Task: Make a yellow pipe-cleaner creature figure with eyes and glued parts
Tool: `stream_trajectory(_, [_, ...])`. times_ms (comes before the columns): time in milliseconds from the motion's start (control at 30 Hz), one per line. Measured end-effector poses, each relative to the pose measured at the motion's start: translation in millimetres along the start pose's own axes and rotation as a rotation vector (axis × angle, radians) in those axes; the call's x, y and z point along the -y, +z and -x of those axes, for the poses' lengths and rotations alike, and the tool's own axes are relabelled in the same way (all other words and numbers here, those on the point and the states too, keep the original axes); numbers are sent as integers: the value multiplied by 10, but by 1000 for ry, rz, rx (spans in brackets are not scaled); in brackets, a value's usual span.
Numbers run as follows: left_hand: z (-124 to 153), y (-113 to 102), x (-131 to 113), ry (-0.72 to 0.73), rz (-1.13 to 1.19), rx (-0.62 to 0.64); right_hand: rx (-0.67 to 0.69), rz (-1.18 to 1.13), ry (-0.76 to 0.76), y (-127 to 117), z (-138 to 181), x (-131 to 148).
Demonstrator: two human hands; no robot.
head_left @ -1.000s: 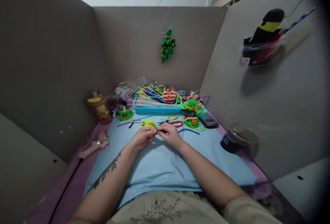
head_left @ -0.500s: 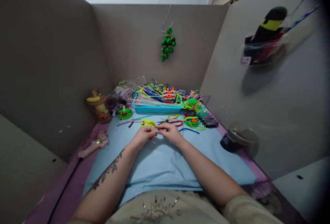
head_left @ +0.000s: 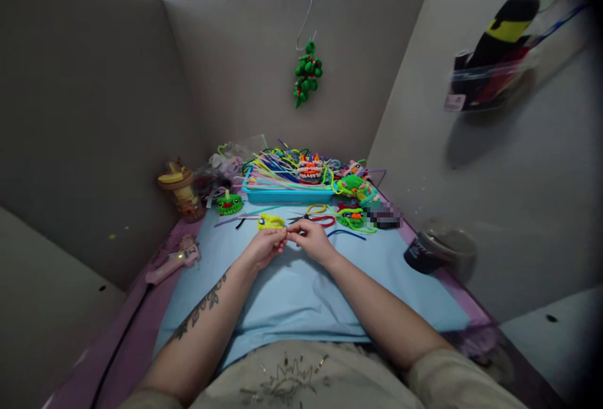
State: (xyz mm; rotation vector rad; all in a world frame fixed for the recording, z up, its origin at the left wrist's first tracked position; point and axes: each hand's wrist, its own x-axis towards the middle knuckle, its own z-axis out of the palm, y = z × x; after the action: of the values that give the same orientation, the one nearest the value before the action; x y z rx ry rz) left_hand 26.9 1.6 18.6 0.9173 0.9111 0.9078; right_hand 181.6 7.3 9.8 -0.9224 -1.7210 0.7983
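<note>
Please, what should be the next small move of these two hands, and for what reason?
Probably the right bare hand should ease slightly away from the left bare hand. The two hands meet in a pinch close to the fuzzy yellow craft piece, hiding whatever may lie between them; a small gap might let the person check it.

Holds left hand (head_left: pixel 266 247) and right hand (head_left: pixel 311 242) fingertip to fingertip over blue cloth (head_left: pixel 306 299), near yellow piece (head_left: pixel 270 222) and scissors (head_left: pixel 324 221), with tray (head_left: pixel 287 196) of coloured stems (head_left: pixel 269 167) behind and glue gun (head_left: pixel 173 265) at left.
</note>
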Motion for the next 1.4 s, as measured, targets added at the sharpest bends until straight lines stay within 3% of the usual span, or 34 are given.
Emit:
stream_trajectory(233, [3,-1,-8,54,80,-13,-132,4,-15,19,-14,-51])
stream_trajectory(500, [7,35,-9,181,-121,-110,-50,146,-259,-30,10,5])
stream_trajectory(700, [49,76,1,192,-226,-180,-16,268,-303,-25,35,-21])
stream_trajectory(900, [48,80,-6,231,-277,-163,-75,222,-245,15,41,19])
stream_trajectory(1100, [58,10,-92,427,-604,-116,3,-92,125,-4,-4,0])
stream_trajectory(1167, [61,-5,-98,442,-657,-117,37,-128,182,-15,-14,-13])
stream_trajectory(1300, [46,-12,-68,443,-716,-176,53,-108,156,-19,-20,-16])
stream_trajectory(1400, [40,-11,-51,556,-835,-173,51,-19,85,-11,-20,-7])
